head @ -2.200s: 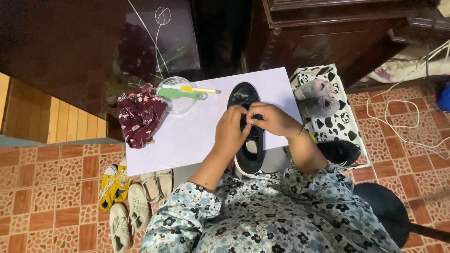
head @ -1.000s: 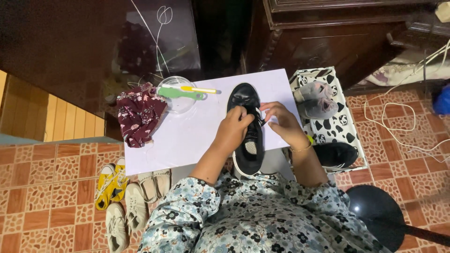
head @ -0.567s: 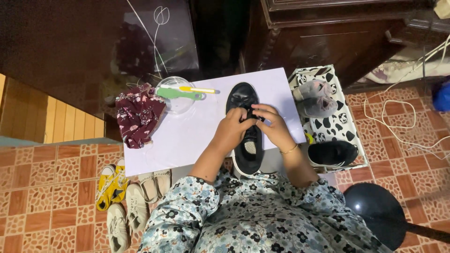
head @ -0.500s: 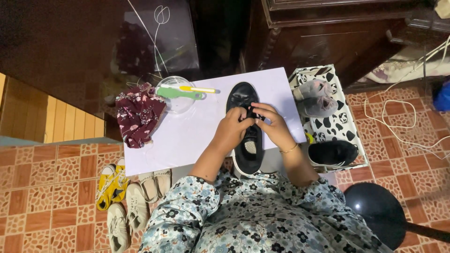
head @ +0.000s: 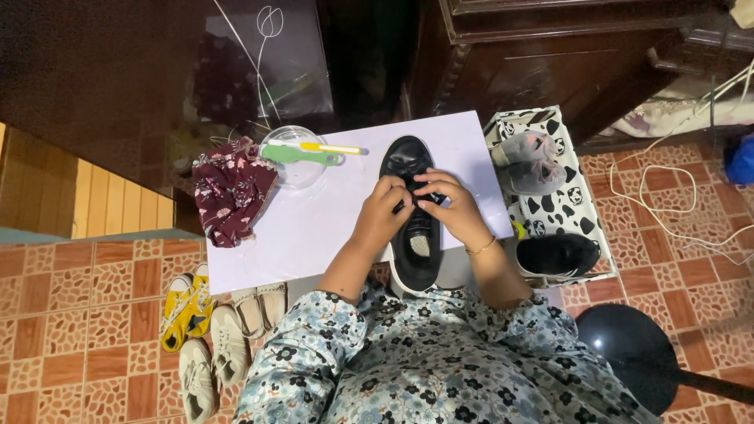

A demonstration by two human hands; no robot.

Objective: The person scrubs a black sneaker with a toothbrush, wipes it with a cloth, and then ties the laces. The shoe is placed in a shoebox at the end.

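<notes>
A black shoe (head: 411, 161) with a white sole lies lengthwise on a white table (head: 314, 228), toe pointing away from me. My left hand (head: 382, 212) and my right hand (head: 451, 206) meet over the shoe's middle, fingers pinched at its lacing area. The fingertips of both hands touch each other there. I cannot make out the lace itself under the fingers. A thin bracelet circles my right wrist.
A clear bowl (head: 292, 146) with a green brush (head: 302, 155) and a yellow tool stands at the table's far edge, beside a dark red floral cloth (head: 230, 191). A cow-patterned box (head: 562, 206) on the right holds grey slippers (head: 525, 161) and a second black shoe (head: 558, 254). Several shoes (head: 212, 330) lie on the tiled floor at left.
My right hand, which had pulled out to the right a second ago, has come back in over the shoe's middle. Both hands now meet there. The shoe has stayed in place.
</notes>
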